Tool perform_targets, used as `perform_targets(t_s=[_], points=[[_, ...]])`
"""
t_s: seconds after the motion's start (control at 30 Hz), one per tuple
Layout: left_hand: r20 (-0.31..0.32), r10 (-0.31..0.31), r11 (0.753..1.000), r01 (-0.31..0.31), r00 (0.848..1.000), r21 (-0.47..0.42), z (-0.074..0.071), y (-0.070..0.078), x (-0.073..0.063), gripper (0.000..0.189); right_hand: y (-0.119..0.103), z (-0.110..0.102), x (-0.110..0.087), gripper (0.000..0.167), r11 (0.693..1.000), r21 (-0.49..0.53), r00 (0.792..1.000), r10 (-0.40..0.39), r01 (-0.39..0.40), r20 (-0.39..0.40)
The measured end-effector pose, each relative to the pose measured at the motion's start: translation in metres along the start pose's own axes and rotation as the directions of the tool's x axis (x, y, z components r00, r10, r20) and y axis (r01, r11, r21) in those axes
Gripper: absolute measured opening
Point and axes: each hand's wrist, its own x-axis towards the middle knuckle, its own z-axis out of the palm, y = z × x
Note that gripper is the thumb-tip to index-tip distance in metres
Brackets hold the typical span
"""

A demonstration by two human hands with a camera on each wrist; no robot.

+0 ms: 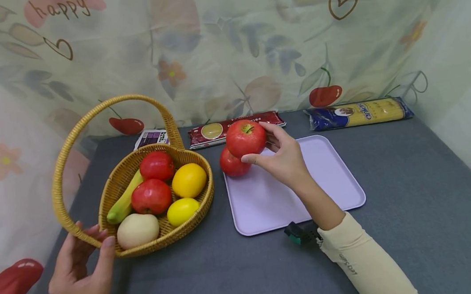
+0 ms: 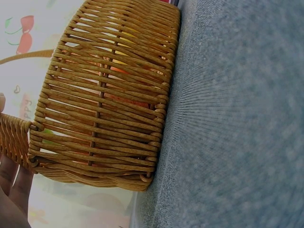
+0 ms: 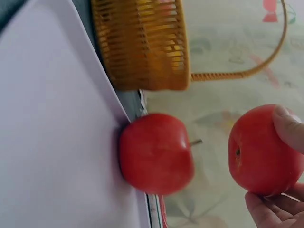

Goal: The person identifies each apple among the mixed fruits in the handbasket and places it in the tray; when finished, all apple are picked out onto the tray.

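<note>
My right hand (image 1: 281, 155) holds a red apple (image 1: 245, 138) between thumb and fingers, raised above the far left part of a lilac tray (image 1: 325, 173). Below it, a second red apple (image 3: 156, 154) sits on the tray with its stem pointing up. At the left, my left hand (image 1: 83, 266) grips a wicker basket (image 1: 208, 197) where its tall handle (image 1: 58, 192) meets the near rim. Inside the basket are two red apples (image 1: 151, 196), a greenish-yellow banana (image 1: 125, 199), a yellow-orange round fruit (image 1: 189, 180), a lemon (image 1: 183, 211) and a pale roundish fruit (image 1: 137, 230).
Behind the tray lies a red packet (image 1: 211, 132), partly hidden by the held apple. A blue and yellow pasta packet (image 1: 361, 113) is at the back right. Behind the basket lies a white and purple packet (image 1: 153, 137). A patterned cloth (image 1: 222, 54) hangs behind the grey table (image 1: 422, 208).
</note>
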Motion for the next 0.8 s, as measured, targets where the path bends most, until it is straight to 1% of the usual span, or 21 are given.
perform_targets(t_s=[0.13,0.3,0.37,0.53,0.67,0.8], points=[[0.004,0.006,1.000,-0.006,1.000,-0.021,0.001,0.005,0.000,0.053,0.002,-0.010,0.004,0.078,1.000,-0.002,0.999,0.012,-0.012,-0.029],[0.002,0.020,0.997,-0.020,1.000,-0.079,0.003,0.012,-0.001,0.052,0.007,-0.020,0.008,0.081,0.998,-0.007,0.997,0.061,-0.062,-0.053],[0.002,0.024,0.997,-0.024,1.000,-0.074,0.003,0.009,0.000,0.052,0.011,-0.023,0.010,0.081,0.996,-0.015,0.995,0.081,-0.082,-0.057],[0.002,0.025,0.998,-0.025,1.000,-0.050,0.000,-0.001,0.000,0.053,0.024,-0.026,0.014,0.082,0.990,-0.057,0.990,0.127,-0.130,-0.060],[-0.004,0.023,0.998,-0.023,1.000,-0.059,-0.001,-0.003,0.000,0.053,0.035,-0.027,0.016,0.083,0.983,-0.095,0.986,0.153,-0.159,-0.061],[-0.006,0.030,0.996,-0.031,1.000,-0.089,0.000,-0.003,0.001,0.053,0.044,-0.029,0.019,0.081,0.970,-0.139,0.980,0.194,-0.199,-0.048]])
